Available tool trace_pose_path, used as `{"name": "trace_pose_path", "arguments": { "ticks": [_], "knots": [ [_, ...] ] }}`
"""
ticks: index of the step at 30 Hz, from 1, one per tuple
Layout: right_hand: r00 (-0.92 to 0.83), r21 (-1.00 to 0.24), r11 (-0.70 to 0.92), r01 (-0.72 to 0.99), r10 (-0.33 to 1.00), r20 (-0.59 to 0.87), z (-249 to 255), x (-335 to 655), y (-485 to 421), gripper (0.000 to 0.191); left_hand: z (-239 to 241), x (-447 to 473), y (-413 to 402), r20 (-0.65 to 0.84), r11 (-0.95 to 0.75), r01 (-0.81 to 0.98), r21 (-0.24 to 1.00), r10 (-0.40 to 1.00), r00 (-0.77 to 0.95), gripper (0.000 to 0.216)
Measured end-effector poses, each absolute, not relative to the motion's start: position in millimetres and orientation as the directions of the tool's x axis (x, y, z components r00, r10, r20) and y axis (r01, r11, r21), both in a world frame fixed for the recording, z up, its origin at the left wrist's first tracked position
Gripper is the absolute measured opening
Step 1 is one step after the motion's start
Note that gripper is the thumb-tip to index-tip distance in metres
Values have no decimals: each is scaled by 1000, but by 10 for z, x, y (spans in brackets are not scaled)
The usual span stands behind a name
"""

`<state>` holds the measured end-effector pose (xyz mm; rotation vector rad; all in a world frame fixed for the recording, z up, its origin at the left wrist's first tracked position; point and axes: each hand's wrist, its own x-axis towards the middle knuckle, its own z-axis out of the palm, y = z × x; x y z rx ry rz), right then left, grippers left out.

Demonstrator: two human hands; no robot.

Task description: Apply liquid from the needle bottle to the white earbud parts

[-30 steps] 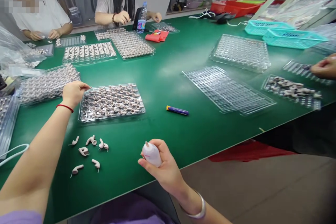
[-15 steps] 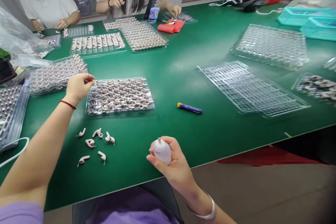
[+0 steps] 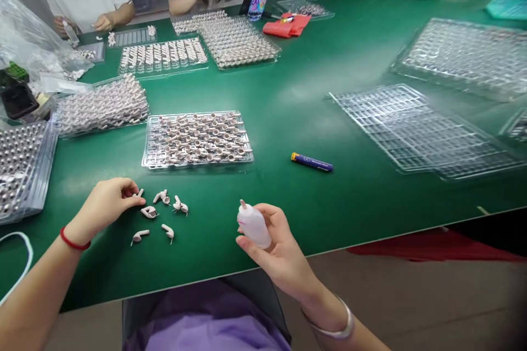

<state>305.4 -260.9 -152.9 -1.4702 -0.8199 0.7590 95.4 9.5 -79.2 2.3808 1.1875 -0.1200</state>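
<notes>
My left hand [image 3: 109,202] is down on the green table, thumb and fingers closed around a white stemmed earbud shell [image 3: 140,193]. Beside it lie several loose earbud shells, some with thin wires poking out, among them one shell [image 3: 149,212] just below my thumb and another [image 3: 168,232] nearer the table edge. In my right hand [image 3: 280,247] is a small, translucent white squeeze bottle [image 3: 254,226], tilted with its narrow tip up and to the left. Behind the loose shells sits a clear tray [image 3: 153,142] filled with rows of similar shells, its left end partly bare.
A purple and yellow tube-shaped item [image 3: 312,162] lies right of the tray. Wire-like clear trays [image 3: 395,126] spread across the right side. Stacked full trays [image 3: 102,104] stand at left. Across the table sit two people, near a water bottle [image 3: 259,3] and red cloth [image 3: 286,26].
My left hand has come down from the filled tray's left corner to the loose shells and closed on one. The right hand still holds the bottle. The view has shifted slightly.
</notes>
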Motion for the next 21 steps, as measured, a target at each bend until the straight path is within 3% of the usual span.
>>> {"name": "trace_pose_path", "arguments": {
  "ticks": [2,4,7,9,12,17,21],
  "knots": [
    [483,-997,-6,72,875,30,-1524,3030,-2639,37,-799,905,43,-198,-525,751,400,750,631,24],
    [429,-997,12,70,902,42,-1520,2973,-2659,38,-787,848,-134,-26,-611,683,401,737,675,20],
    [355,-999,47,22,933,52,-1490,2830,-2642,44,-787,777,-607,236,-788,490,373,592,771,15],
    [331,-997,68,-30,942,54,-1451,2719,-2597,48,-817,758,-958,322,-852,363,378,489,811,14],
    [286,-991,111,-75,954,85,-1395,2587,-2507,52,-884,762,-1348,344,-853,270,446,442,829,19],
    [130,-982,179,-61,977,170,-1385,2531,-2449,52,-964,778,-1527,244,-765,221,606,442,863,13],
    [111,-989,133,-63,986,126,-1388,2557,-2479,48,-984,783,-1509,167,-704,196,682,412,896,15]
  ]
}}
